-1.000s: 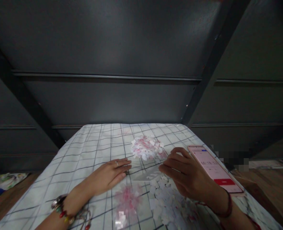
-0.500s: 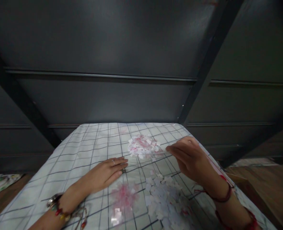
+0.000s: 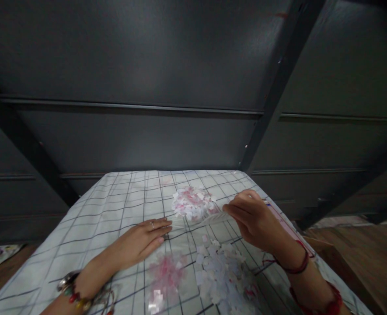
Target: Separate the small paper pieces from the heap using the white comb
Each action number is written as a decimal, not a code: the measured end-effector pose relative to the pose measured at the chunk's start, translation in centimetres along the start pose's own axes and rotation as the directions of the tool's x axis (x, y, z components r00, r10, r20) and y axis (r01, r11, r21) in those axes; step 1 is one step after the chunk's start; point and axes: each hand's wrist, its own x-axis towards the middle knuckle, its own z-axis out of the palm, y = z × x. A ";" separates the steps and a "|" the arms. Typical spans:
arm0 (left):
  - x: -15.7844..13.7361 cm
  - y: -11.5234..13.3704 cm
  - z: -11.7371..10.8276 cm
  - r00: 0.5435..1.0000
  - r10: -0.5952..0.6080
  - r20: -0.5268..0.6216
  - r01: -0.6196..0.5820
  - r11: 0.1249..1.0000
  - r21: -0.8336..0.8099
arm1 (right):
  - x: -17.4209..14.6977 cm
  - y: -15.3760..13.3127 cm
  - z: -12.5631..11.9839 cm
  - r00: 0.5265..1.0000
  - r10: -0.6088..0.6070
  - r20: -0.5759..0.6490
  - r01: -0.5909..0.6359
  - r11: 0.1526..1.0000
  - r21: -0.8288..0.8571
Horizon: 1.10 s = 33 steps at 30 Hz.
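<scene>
My left hand [image 3: 141, 243] lies flat on the checked cloth, its fingers stretched out to the right over one end of a thin, whitish see-through strip [image 3: 209, 218]. The strip's other end rises to my right hand [image 3: 254, 218], which pinches it between thumb and fingers above the cloth. Just beyond the strip sits a round heap of white and pink scraps [image 3: 193, 202]. Closer to me is a larger pile of white paper-like pieces [image 3: 221, 273]. A small pink see-through pile [image 3: 167, 271] lies beside my left hand. What the strip exactly is cannot be made out.
A white cloth with dark grid lines [image 3: 124, 197] covers the table. Dark metal panels [image 3: 147, 140] stand at its far edge. A pink flat item [image 3: 283, 223] lies behind my right forearm. A brown box [image 3: 340, 267] stands right of the table.
The view has shifted slightly. My right hand still pinches the strip, which now shows more plainly between my hands. My left hand stays flat on the cloth.
</scene>
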 end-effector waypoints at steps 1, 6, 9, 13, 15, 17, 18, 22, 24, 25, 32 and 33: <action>0.0 0.0 0.0 1.000 0.000 0.007 0.000 1.000 -0.001 | 0.0 0.0 0.0 0.999 -0.009 -0.032 0.009 1.000 0.001; 0.2 0.1 -0.1 1.000 -0.017 0.018 0.017 1.000 -0.016 | -0.1 -0.1 0.8 0.998 0.014 -0.054 -0.017 0.998 -0.052; 0.1 0.3 -0.2 1.000 -0.023 -0.006 0.022 0.999 -0.041 | -0.2 -0.4 1.2 1.000 0.011 -0.009 -0.011 1.000 -0.023; 0.0 0.3 -0.3 1.000 -0.025 -0.007 0.025 0.999 -0.039 | -0.2 -0.6 0.9 0.999 -0.023 -0.026 0.024 0.999 0.043; 0.0 0.2 -0.3 1.000 -0.022 0.007 0.022 1.000 -0.018 | -0.2 -0.4 0.7 0.998 -0.020 -0.062 0.022 0.999 0.023; 0.0 0.2 -0.3 1.000 -0.018 0.010 0.018 1.000 -0.002 | -0.1 -0.3 0.7 0.997 -0.004 -0.078 0.003 1.000 -0.009; 0.1 0.2 -0.2 1.000 -0.016 0.010 0.016 1.000 0.001 | -0.1 -0.3 0.7 0.997 0.000 -0.076 -0.001 1.000 -0.020; 0.1 0.2 -0.2 1.000 -0.010 0.010 0.010 1.000 0.001 | 0.0 -1.0 1.1 0.999 -0.033 -0.027 0.034 0.999 0.031; 0.0 0.3 -0.2 1.000 -0.010 0.004 0.010 1.000 -0.004 | 0.1 -1.3 1.0 0.998 -0.051 -0.024 0.053 0.996 0.076; 0.0 0.3 -0.2 1.000 -0.010 -0.002 0.010 1.000 -0.009 | 0.1 -1.4 0.9 0.998 -0.054 -0.031 0.057 0.995 0.088; 0.1 0.1 -0.1 1.000 0.003 -0.025 -0.003 1.000 -0.021 | -0.4 0.3 -0.4 1.000 0.017 -0.022 -0.015 0.996 0.085; 0.1 0.1 0.0 1.000 0.004 -0.023 -0.005 1.000 -0.017 | -0.4 0.3 -0.4 1.000 0.015 -0.004 -0.015 0.997 0.080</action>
